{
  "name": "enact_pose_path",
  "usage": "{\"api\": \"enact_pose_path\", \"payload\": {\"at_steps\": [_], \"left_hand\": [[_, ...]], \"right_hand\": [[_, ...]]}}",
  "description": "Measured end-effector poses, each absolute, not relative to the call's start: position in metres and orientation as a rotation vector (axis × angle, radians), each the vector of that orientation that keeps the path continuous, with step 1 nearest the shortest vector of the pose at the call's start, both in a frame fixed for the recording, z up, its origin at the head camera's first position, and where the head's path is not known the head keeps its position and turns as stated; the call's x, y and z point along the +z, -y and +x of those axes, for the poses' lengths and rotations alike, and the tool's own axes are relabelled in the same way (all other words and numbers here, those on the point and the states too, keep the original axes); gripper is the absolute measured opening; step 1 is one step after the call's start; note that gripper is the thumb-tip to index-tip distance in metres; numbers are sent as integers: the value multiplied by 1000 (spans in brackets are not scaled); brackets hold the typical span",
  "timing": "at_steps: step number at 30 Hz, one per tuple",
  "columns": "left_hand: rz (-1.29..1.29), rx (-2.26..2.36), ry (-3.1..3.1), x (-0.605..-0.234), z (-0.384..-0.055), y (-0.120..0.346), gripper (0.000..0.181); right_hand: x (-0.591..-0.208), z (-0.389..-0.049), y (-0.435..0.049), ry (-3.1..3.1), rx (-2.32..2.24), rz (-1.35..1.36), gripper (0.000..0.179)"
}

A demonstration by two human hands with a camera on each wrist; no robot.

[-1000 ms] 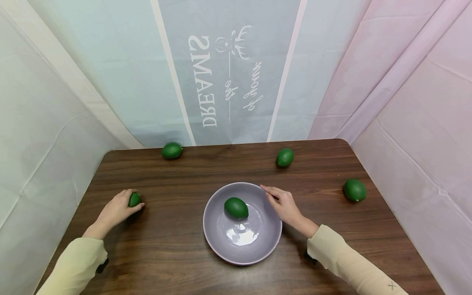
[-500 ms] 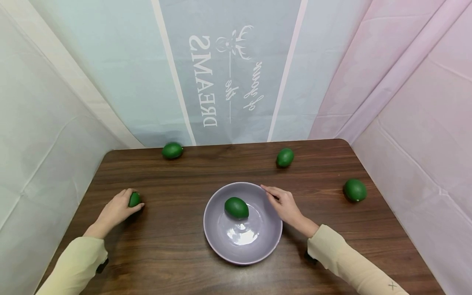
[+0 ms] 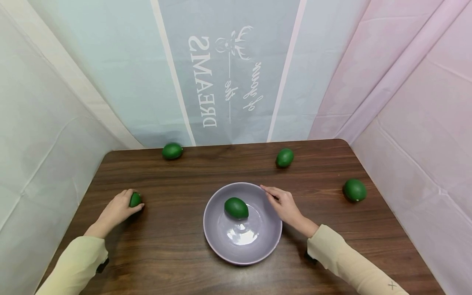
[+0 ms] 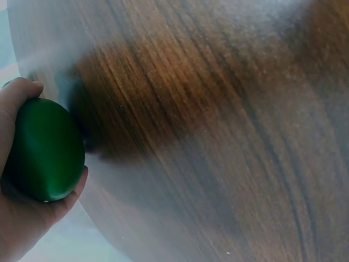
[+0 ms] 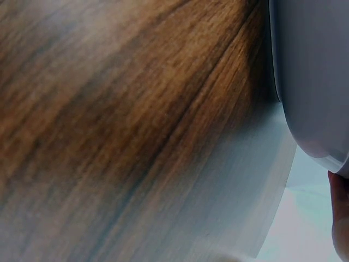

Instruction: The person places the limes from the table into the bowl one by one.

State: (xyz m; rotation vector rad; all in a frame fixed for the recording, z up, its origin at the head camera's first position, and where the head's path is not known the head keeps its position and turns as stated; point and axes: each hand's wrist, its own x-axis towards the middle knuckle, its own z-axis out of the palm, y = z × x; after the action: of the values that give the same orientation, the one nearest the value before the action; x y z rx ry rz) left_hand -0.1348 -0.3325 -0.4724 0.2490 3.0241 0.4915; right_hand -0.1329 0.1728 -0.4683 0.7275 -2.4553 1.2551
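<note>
On the left side of the table, my left hand [image 3: 117, 209] curls its fingers and thumb round a green lime [image 4: 49, 150]. The lime's far side is covered by the fingers in the head view. My right hand [image 3: 285, 207] pinches the upper right rim of a greyish-purple bowl [image 3: 243, 254], thumb over the inside. In the right wrist view only a fingertip [image 5: 339, 196] shows, against the outside of the bowl near its rim. Another green lime [image 3: 236, 208] lies inside the bowl, toward its upper left.
One lime [image 3: 172, 150] lies at the table's back edge on the left, another lime [image 3: 285, 157] at the back right. A further lime [image 3: 355, 190] sits near the right edge of the brown wooden table [image 3: 177, 246]. Cloth hangings [image 3: 236, 82] enclose the back and sides.
</note>
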Motion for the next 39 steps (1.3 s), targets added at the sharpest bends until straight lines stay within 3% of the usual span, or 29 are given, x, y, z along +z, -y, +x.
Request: {"api": "enact_pose_path", "payload": {"at_steps": [39], "left_hand": [[411,492,-3052,-455,-139,302,47]], "right_hand": [[-470,-134,-175,2476,1252,719,26]]}}
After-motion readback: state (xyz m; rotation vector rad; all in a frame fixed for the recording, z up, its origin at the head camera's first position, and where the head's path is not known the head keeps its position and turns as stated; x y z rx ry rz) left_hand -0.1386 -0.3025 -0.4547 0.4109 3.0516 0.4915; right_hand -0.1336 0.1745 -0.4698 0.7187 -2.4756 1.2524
